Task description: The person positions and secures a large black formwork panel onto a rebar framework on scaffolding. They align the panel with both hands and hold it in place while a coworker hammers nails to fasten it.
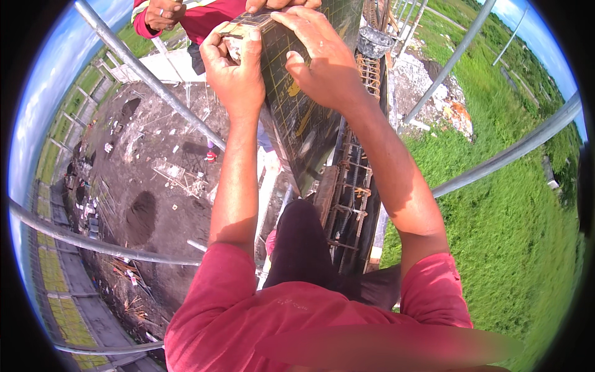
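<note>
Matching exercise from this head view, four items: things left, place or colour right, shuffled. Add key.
Things:
1. Left hand
2. Panel
3. Bucket
4. Grass

Places or colours:
A. Bright green, right side of the picture
B. Grey, seen against the rebar
C. At the panel's upper left corner
D. Dark, with yellowish grid lines

Pairs: 1-C, 2-D, 3-B, 4-A

Here's the long, rusty steel rebar cage (359, 191), bearing a battered dark-grey tub (375, 43) toward its far end. And way down below, the bare dark-brown earth ground (183, 226) carries scattered pale wooden boards (176, 172) and a loose spread of thin brown timber sticks (132, 305).
</note>
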A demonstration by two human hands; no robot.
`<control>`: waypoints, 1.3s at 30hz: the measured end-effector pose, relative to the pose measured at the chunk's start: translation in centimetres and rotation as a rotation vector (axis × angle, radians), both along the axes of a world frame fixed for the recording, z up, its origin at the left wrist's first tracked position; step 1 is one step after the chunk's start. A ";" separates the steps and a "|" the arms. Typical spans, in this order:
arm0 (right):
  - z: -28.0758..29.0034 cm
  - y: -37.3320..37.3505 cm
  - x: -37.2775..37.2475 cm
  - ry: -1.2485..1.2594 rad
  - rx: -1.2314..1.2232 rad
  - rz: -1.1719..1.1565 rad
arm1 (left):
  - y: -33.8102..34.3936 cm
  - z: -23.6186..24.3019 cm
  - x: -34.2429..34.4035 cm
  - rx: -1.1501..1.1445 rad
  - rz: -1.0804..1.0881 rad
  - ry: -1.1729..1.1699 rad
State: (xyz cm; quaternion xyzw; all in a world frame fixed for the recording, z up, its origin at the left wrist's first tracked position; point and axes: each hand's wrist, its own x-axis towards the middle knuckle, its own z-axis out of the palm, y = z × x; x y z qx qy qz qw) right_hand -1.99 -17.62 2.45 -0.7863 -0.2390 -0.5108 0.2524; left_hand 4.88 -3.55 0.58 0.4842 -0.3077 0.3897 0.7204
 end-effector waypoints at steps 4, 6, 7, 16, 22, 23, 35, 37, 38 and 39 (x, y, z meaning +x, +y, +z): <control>-0.1 0.4 -0.3 -0.026 0.012 -0.004 | -0.1 -0.2 0.3 -0.018 -0.012 -0.018; -0.2 0.3 -0.3 -0.023 0.007 0.008 | -0.1 -0.3 0.5 -0.019 0.011 -0.020; -0.3 0.2 -0.4 -0.021 0.006 0.013 | 0.0 -0.4 0.5 -0.015 0.019 -0.018; -0.6 0.0 -0.2 -0.010 -0.007 0.015 | -0.2 -0.5 0.4 -0.018 0.036 -0.017; -0.4 -0.1 -0.5 0.012 -0.009 -0.002 | -0.4 -0.2 0.0 0.007 0.053 -0.026; -0.4 -0.1 -0.6 0.018 -0.013 -0.001 | -0.4 -0.2 0.0 0.014 0.063 -0.030; -0.4 -0.5 -1.1 0.016 -0.022 0.013 | -1.2 -0.3 0.2 0.024 0.109 -0.012; -0.5 -0.7 -1.3 0.030 -0.013 0.010 | -1.7 -0.4 0.2 -0.001 0.082 -0.019; -0.5 -0.7 -1.3 0.037 -0.005 0.013 | -1.9 -0.4 0.1 -0.024 0.046 -0.026; -0.7 -0.6 -1.3 0.044 0.003 0.016 | -1.9 -0.5 0.1 -0.046 0.007 -0.047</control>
